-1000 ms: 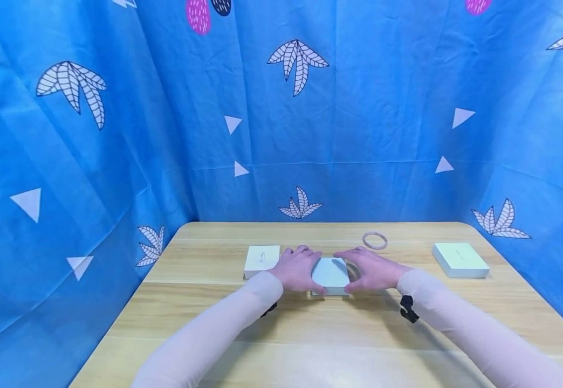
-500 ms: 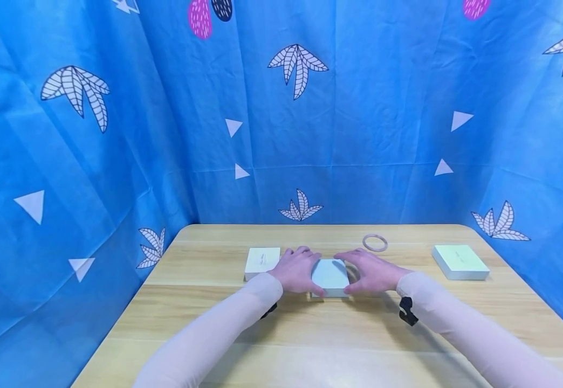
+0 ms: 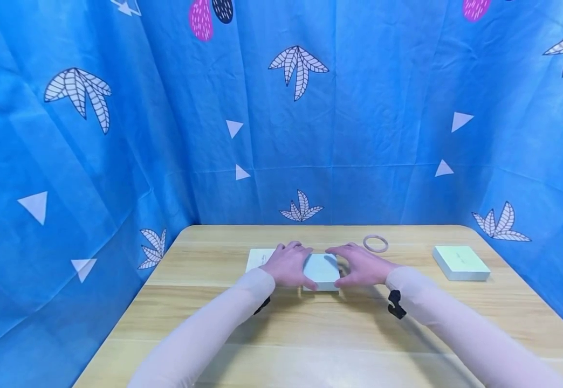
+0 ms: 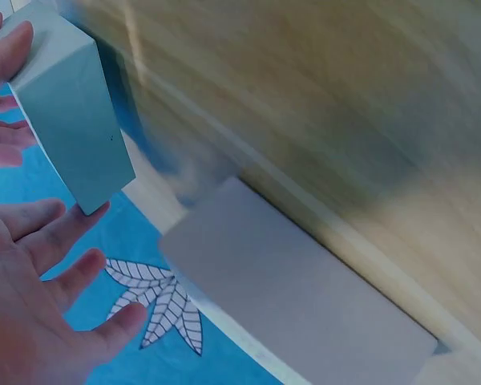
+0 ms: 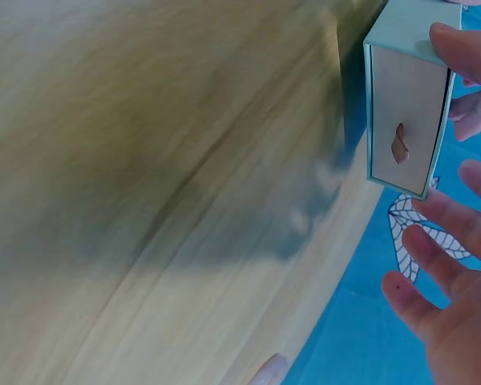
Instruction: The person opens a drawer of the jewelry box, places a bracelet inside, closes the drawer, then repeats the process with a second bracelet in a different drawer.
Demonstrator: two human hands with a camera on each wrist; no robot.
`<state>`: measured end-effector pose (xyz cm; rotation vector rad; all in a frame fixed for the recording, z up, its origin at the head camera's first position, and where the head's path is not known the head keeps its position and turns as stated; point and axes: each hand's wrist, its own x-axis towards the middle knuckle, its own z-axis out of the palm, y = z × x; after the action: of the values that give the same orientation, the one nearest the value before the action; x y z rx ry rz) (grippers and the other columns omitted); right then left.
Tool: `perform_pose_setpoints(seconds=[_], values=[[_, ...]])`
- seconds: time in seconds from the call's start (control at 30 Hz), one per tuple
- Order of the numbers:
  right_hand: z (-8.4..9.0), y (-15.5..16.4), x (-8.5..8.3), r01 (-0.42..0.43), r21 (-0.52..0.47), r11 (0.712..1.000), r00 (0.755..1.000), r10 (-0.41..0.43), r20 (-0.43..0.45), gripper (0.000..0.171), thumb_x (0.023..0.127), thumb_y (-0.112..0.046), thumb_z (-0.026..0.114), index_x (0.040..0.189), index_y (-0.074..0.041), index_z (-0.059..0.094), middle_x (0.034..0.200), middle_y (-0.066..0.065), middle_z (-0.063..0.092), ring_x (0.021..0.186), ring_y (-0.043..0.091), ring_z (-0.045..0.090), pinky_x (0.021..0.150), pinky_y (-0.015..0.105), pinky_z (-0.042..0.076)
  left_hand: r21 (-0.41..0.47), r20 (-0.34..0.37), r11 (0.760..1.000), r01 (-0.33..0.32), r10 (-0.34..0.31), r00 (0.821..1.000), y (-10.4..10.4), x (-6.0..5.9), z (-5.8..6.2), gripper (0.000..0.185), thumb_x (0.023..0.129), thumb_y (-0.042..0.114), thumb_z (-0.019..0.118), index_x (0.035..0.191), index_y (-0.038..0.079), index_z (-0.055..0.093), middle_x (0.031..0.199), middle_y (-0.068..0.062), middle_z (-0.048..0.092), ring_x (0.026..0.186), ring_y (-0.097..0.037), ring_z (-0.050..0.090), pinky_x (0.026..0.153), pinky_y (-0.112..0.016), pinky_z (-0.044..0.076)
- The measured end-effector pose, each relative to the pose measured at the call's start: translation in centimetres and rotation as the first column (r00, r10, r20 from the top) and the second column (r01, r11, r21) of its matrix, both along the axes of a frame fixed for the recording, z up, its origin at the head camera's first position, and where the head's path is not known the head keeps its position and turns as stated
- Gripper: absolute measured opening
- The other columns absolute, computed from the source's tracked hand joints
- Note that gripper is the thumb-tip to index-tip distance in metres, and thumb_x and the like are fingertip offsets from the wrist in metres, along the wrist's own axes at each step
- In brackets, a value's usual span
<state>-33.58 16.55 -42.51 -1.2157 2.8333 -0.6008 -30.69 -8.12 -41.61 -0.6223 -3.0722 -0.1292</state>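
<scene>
Since the earlier frames both hands and the small pale green box [image 3: 321, 270] between them have shifted a little to the left and risen slightly, so the box now partly overlaps the flat white box [image 3: 260, 257] lying behind it on the desk [image 3: 310, 334]. The left hand [image 3: 288, 265] holds the box by its left side, thumb at the near edge and fingers at the far edge; the right hand [image 3: 359, 265] holds the right side the same way. In the right wrist view the box's end [image 5: 405, 132] shows a drawer face with a small brown pull tab [image 5: 398, 143], and its shadow falls on the wood below, so the box is off the desk. A thin pale ring [image 3: 375, 243] lies on the desk behind the right hand. A second pale green box [image 3: 460, 262] sits well apart, near the right edge. A blue leaf-printed cloth [image 3: 281, 118] hangs around the desk.
</scene>
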Motion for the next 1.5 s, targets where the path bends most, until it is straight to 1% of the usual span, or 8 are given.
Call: perform_pose_setpoints(seconds=[0.1, 0.27, 0.57, 0.73, 0.8, 0.93, 1.2, 1.5], values=[[0.0, -0.5, -0.4, -0.011, -0.01, 1.0, 1.0, 0.011, 0.005, 0.089, 0.074, -0.046, 0.085, 0.15, -0.017, 0.049, 0.146, 0.004, 0.056, 0.131, 0.031, 0.051, 0.105, 0.057, 0.046, 0.003, 0.003, 1.0, -0.01, 0.01, 1.0, -0.5, -0.1, 0.2, 0.106, 0.067, 0.071, 0.078, 0.152, 0.018, 0.046, 0.148, -0.002, 0.054, 0.143, -0.024, 0.037, 0.111, -0.051, 0.034], [0.0, -1.3, -1.1, -0.025, -0.01, 1.0, 1.0, 0.025, 0.012, 0.089, 0.075, -0.047, 0.085, 0.15, -0.017, 0.048, 0.146, 0.004, 0.056, 0.131, 0.031, 0.052, 0.104, 0.056, 0.046, 0.012, 0.019, 1.0, -0.027, 0.027, 0.999, -1.2, -0.3, 0.5, 0.106, 0.066, 0.069, 0.079, 0.153, 0.018, 0.045, 0.148, -0.002, 0.054, 0.144, -0.024, 0.036, 0.113, -0.053, 0.032], [0.3, -2.8, -1.8, -0.028, -0.008, 1.0, 0.999, 0.028, 0.041, 0.087, 0.077, -0.045, 0.084, 0.151, -0.016, 0.047, 0.147, 0.006, 0.055, 0.134, 0.032, 0.049, 0.109, 0.056, 0.042, 0.015, 0.059, 0.998, -0.063, 0.062, 0.996, -2.3, -0.9, 1.2, 0.104, 0.068, 0.065, 0.08, 0.154, 0.019, 0.044, 0.151, -0.002, 0.052, 0.146, -0.025, 0.033, 0.117, -0.057, 0.026], [0.2, -3.7, -2.1, -0.012, -0.001, 1.0, 0.998, 0.012, 0.058, 0.087, 0.077, -0.046, 0.084, 0.151, -0.019, 0.046, 0.149, 0.004, 0.053, 0.137, 0.032, 0.047, 0.111, 0.056, 0.04, 0.011, 0.081, 0.997, -0.078, 0.077, 0.994, -2.9, -1.0, 1.4, 0.103, 0.07, 0.063, 0.08, 0.154, 0.018, 0.042, 0.152, -0.003, 0.05, 0.147, -0.026, 0.031, 0.119, -0.059, 0.023], [0.2, -4.0, -2.3, -0.006, 0.007, 1.0, 0.998, 0.005, 0.065, 0.087, 0.077, -0.046, 0.084, 0.151, -0.021, 0.046, 0.15, 0.003, 0.053, 0.138, 0.031, 0.046, 0.112, 0.055, 0.039, 0.016, 0.091, 0.996, -0.084, 0.082, 0.992, -3.2, -1.0, 1.4, 0.103, 0.07, 0.062, 0.081, 0.155, 0.018, 0.042, 0.153, -0.003, 0.05, 0.148, -0.027, 0.03, 0.119, -0.06, 0.022], [0.1, -4.6, -2.5, -0.008, 0.005, 1.0, 0.997, 0.007, 0.073, 0.088, 0.076, -0.045, 0.084, 0.151, -0.019, 0.047, 0.149, 0.004, 0.054, 0.136, 0.031, 0.047, 0.11, 0.057, 0.04, 0.019, 0.104, 0.995, -0.098, 0.095, 0.99, -3.6, -1.2, 1.2, 0.102, 0.07, 0.06, 0.082, 0.155, 0.018, 0.042, 0.153, -0.003, 0.05, 0.148, -0.027, 0.03, 0.12, -0.062, 0.02], [-0.2, -5.5, -3.0, -0.015, -0.006, 1.0, 0.996, 0.015, 0.084, 0.088, 0.075, -0.045, 0.085, 0.15, -0.016, 0.048, 0.147, 0.005, 0.055, 0.133, 0.032, 0.048, 0.107, 0.058, 0.042, 0.006, 0.116, 0.994, -0.109, 0.108, 0.987, -4.2, -1.6, 1.1, 0.101, 0.071, 0.059, 0.082, 0.154, 0.017, 0.043, 0.151, -0.002, 0.052, 0.146, -0.027, 0.031, 0.118, -0.061, 0.021], [-0.5, -6.2, -3.4, -0.007, 0.023, 1.0, 0.994, 0.004, 0.106, 0.088, 0.076, -0.047, 0.084, 0.152, -0.02, 0.047, 0.149, 0.003, 0.053, 0.134, 0.029, 0.046, 0.108, 0.057, 0.041, 0.005, 0.141, 0.988, -0.157, 0.155, 0.978, -4.5, -1.8, 0.7, 0.099, 0.071, 0.058, 0.082, 0.154, 0.02, 0.044, 0.151, -0.001, 0.052, 0.146, -0.026, 0.03, 0.12, -0.062, 0.018]])
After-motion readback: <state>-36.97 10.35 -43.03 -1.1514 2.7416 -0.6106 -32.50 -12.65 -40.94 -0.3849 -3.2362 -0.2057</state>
